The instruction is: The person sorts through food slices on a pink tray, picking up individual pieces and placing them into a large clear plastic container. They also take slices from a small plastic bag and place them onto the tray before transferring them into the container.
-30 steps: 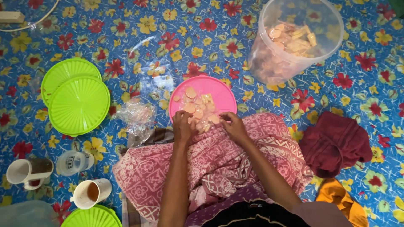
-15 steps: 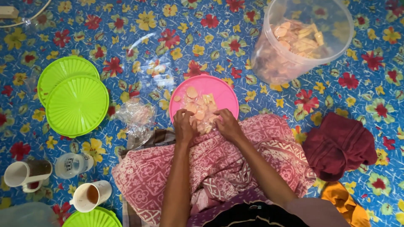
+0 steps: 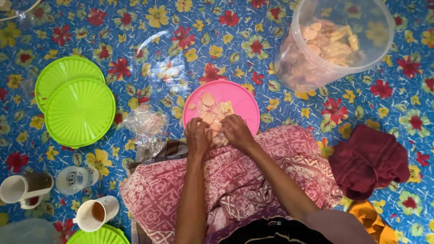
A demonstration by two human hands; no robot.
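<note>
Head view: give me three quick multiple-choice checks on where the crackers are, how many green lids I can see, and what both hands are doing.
1. The clear plastic tub of crackers lies:
A. upper right
B. lower left
C. on the lap

2. Green lids in view:
A. one
B. three
C. five

3. The left hand and right hand are:
A. apart, lifted high
B. close together at the near edge of the pink lid
C. holding the mugs

Key: 1 A, the tub sits near the top right corner. 2 B, two overlap at left and one peeks in at the bottom edge. 3 B, both rest among the crackers there.
</note>
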